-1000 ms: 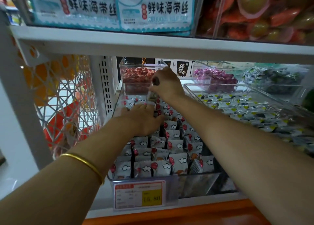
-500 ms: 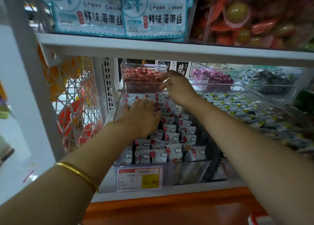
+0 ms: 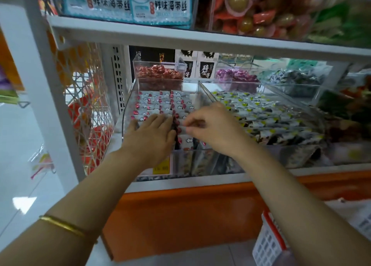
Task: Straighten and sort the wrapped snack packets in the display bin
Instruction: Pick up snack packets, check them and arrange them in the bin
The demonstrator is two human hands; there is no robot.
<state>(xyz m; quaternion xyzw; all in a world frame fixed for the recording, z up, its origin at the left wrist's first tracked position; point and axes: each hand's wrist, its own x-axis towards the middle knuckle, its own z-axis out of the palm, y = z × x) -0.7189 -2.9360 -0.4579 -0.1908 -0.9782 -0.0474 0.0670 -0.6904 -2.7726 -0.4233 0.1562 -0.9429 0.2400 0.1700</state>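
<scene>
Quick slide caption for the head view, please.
Left hand rests flat on white packets in a clear bin; right hand pinches one beside it.

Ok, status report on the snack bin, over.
Left hand open, flat on the cloud-print packets. Right hand pinching one of them, mid-row. Nothing blocking the clear bin.

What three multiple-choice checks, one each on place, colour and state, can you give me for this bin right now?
1. Where is the tub of red sweets? A behind the display bin; B on the floor; C in the person's hand.
2. What colour is the bangle? A silver; B gold; C black.
3. How is the left hand? A fisted; B flat on the snack packets; C clear of the bin.
Answers: A, it stands beyond the bin's back wall; B, it gleams yellow; B, straight fingers lie across packets.
</scene>
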